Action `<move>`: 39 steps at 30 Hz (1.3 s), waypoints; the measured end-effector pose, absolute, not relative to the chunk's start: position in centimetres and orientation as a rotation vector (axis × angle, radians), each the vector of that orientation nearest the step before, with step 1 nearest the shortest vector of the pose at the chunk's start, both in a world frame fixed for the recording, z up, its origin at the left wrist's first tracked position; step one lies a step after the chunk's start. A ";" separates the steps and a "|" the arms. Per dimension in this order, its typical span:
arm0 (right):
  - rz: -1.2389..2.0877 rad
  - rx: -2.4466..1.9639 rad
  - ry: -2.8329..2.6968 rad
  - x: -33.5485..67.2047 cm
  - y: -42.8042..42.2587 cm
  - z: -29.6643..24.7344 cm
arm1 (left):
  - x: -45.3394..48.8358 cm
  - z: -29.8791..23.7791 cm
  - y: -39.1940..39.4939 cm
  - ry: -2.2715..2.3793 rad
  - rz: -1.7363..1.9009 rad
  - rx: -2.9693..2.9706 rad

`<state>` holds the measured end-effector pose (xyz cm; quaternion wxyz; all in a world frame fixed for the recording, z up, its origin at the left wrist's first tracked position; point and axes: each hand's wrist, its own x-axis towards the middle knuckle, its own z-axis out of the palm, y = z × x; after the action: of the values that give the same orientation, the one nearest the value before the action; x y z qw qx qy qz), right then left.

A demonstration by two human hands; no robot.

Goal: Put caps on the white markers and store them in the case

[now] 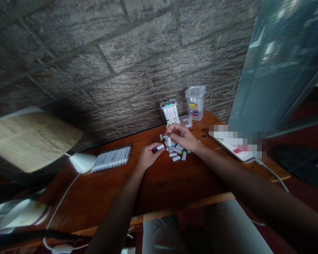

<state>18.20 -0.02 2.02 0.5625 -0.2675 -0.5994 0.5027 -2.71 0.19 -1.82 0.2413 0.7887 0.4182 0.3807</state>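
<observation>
My left hand (pixel 148 153) is closed, pinching a white marker cap (pixel 160 147) with a dark blue end between thumb and fingers. Just above and to the right, my right hand (pixel 184 137) is also closed, its fingers around a white marker cap (pixel 168 141) with a grey end that points down. Beneath my right hand lies a loose pile of white marker caps (pixel 176 158) with ends of various colours, partly hidden by the hand. To the left, several slim white markers (pixel 111 158) lie side by side in a neat row.
A clear case of capped markers (pixel 171 112) stands by the stone wall, beside a clear plastic box (pixel 196 102) and a clear lid (pixel 186 121). A lamp with a paper shade (pixel 34 137) is at left. A white, partly blurred device (pixel 233 144) with a cable lies right.
</observation>
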 end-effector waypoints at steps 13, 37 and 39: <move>1.346 -0.717 -1.147 18.2 0.8 1.9 | -2.9 -1.8 0.3 1.196 0.989 2.178; 1.362 -0.765 -1.057 18.2 0.4 2.3 | -2.7 -2.0 0.4 1.117 1.060 2.126; 1.366 -0.764 -1.050 18.3 0.4 2.3 | -2.6 -2.0 0.4 1.130 1.062 2.112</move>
<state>18.25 0.42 2.34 0.5880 -0.3280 -0.4507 0.5861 -2.65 0.40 -2.01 0.2576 0.7788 0.4168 0.3917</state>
